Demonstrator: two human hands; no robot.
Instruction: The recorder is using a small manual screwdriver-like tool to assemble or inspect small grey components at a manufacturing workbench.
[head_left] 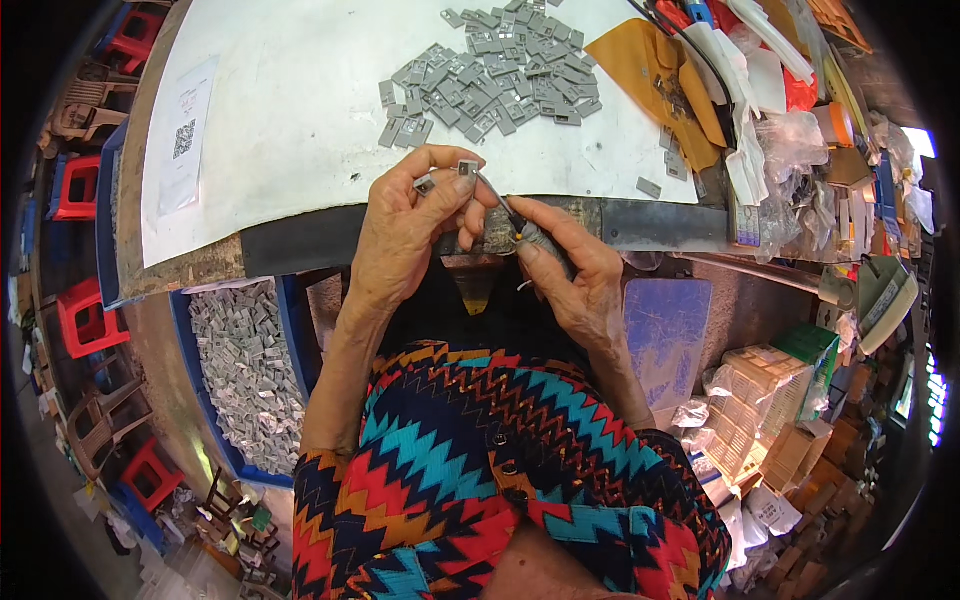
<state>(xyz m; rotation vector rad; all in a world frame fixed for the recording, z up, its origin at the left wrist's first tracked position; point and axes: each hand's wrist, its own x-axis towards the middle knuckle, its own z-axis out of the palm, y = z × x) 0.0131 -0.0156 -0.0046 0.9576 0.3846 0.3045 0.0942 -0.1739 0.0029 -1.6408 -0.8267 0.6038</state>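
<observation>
Near the front edge of the white-topped table (300,110), my left hand (398,220) pinches a small grey rectangular piece (467,168) between thumb and fingers. A second grey piece (424,185) is tucked among the same fingers. My right hand (580,265) grips a thin metal-shafted hand tool (545,245) with a dark handle. Its narrow tip reaches the pinched piece; whether they touch I cannot tell. Beyond my hands lies a heap of similar grey pieces (490,80), with several loose ones (649,187) farther right.
A blue-edged tray (245,350) full of grey pieces sits below the table at left. An orange-brown pouch (660,80), cloths and plastic bags crowd the table's right. Red stools (85,315) stand far left; a lattice-sided crate (755,400) is at lower right.
</observation>
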